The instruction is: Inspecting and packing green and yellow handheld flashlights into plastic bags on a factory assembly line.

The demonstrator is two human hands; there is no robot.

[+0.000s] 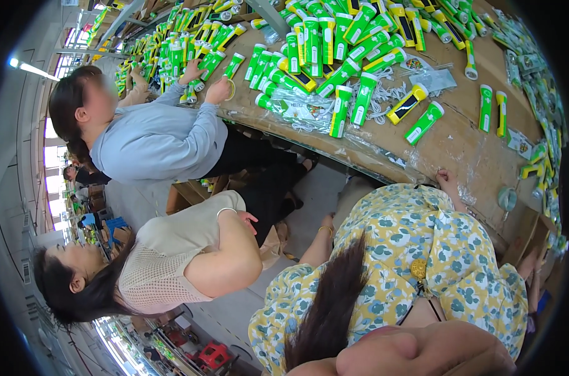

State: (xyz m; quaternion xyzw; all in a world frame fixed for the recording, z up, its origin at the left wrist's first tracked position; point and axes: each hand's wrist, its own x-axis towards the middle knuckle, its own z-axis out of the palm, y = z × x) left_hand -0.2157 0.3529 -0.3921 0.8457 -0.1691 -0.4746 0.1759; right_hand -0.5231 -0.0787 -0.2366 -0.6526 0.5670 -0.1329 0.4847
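At the near edge of the table my right hand [447, 180] rests with its fingers curled in, and nothing shows in it. Clear plastic film lies beside it. Only a sliver of my left hand [329, 220] shows past a yellow bracelet; the floral dress covers its fingers. Closest to my right hand on the tabletop lie a green flashlight [424, 123] and a yellow-and-black flashlight [408, 103]. Farther right are another green flashlight [485, 108] and a narrow yellow one [501, 113]. White cords [378, 99] spread out beside a large pile of green flashlights [341, 78].
On the left, a person in light blue [159, 144] reaches both hands among flashlights on the table. A person in a beige top [178, 244] stands nearer me. A roll of clear tape [506, 198] sits by the right edge of the brown tabletop [466, 153]. Bagged flashlights [535, 81] are heaped far right.
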